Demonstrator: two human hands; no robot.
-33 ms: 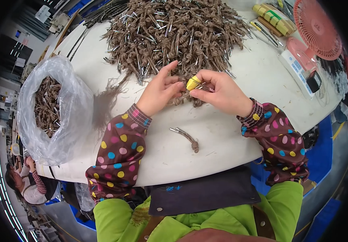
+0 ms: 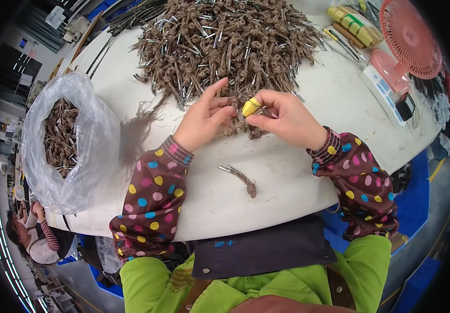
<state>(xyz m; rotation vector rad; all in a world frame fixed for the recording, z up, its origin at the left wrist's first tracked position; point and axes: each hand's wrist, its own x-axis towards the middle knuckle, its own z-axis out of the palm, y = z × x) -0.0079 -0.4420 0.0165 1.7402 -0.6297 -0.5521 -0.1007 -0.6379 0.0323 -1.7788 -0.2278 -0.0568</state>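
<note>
My left hand (image 2: 207,117) has its index finger raised, with the thumb pressed toward the curled fingers; what lies between them is hidden. Close beside it, my right hand (image 2: 288,117) pinches a small yellow piece with thin metallic parts (image 2: 250,107) between thumb and index finger; its exact kind is unclear. Brown cord shows just below and between the fingertips. Behind both hands spreads a large pile of knotted brown cords with silver metal tips (image 2: 225,47). One such knotted cord (image 2: 249,187) lies alone on the white table (image 2: 292,167), nearer to me.
At the left stands a clear plastic bag (image 2: 102,141) holding more knotted cords. A pink fan (image 2: 411,36), white power strip (image 2: 384,94), yellow-wrapped bundle (image 2: 354,25) and metal tool (image 2: 345,44) sit at the far right. Another person (image 2: 42,240) is at the lower left.
My left hand and forearm have shifted very slightly left. The yellow piece in my right hand has tilted a little.
</note>
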